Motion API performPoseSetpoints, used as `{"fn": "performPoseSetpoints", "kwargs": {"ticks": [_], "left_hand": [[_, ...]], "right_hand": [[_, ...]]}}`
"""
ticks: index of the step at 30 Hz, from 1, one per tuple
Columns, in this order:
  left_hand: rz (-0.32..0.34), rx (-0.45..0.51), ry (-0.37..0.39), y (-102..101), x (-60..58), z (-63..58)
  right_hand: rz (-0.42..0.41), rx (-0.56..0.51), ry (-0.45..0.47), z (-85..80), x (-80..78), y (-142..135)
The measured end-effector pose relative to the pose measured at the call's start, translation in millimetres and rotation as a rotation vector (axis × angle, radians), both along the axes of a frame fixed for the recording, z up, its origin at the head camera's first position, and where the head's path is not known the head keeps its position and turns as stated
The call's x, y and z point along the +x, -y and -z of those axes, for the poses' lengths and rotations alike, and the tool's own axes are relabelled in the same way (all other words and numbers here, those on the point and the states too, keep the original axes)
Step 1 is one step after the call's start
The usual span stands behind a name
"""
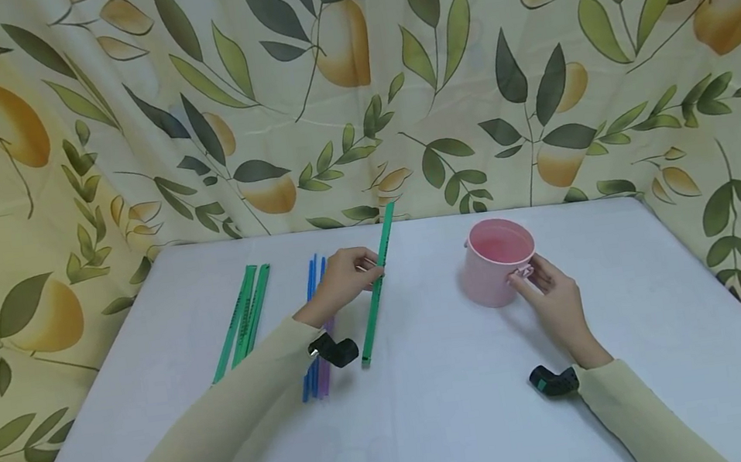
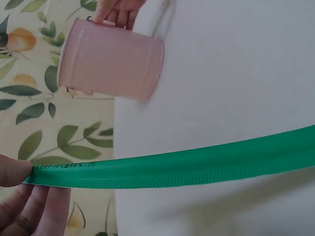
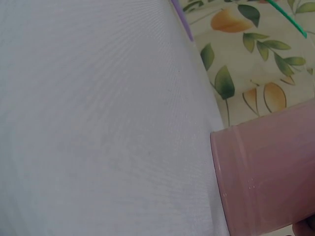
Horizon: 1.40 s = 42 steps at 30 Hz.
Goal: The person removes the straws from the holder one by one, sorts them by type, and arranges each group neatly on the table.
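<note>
My left hand pinches a long, flat green strip between thumb and fingers. In the left wrist view the strip shows dark printed writing and a fine ribbed band, and its shadow falls on the table apart from it. A pink bucket stands upright at the right of the table, its mouth facing up. My right hand pinches the bucket near its rim, by the small fitting at the side. In the right wrist view only the bucket's lower part shows, with a fingertip at the corner.
More green strips lie at the left, partly hidden by my left sleeve. Blue strips and a purple strip lie under my left wrist. The white table ends at a leaf-and-fruit patterned curtain behind.
</note>
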<state>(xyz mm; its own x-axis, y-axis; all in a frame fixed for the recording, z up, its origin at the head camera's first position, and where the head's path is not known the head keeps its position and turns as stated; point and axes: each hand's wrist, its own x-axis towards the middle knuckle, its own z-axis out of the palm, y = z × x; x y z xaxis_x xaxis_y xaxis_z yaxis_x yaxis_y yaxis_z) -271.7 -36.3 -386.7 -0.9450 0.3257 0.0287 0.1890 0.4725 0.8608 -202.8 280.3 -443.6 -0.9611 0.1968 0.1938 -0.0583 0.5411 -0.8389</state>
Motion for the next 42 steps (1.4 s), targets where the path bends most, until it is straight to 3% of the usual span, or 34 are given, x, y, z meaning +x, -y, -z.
{"fn": "performPoseSetpoints", "kwargs": {"ticks": [13, 19, 27, 34, 42], "left_hand": [[-0.116, -0.008, 0.04, 78, 13.9, 7.8], [-0.2, -0.091, 0.022, 118, 13.9, 8.7], [-0.277, -0.14, 0.078, 163, 13.6, 9.2], [-0.306, -0.147, 0.149, 186, 7.9, 15.9], [-0.34, -0.168, 0.219, 196, -1.1, 28.4]], "right_hand": [[0.005, -0.006, 0.017, -2.3, 1.1, 1], [0.005, -0.013, 0.023, -2.6, 1.4, 1], [0.005, 0.014, -0.003, 0.5, -0.4, 0], [0.003, 0.018, 0.0, 0.6, -0.3, -1], [0.004, 0.008, 0.007, -0.5, -0.1, 0]]}}
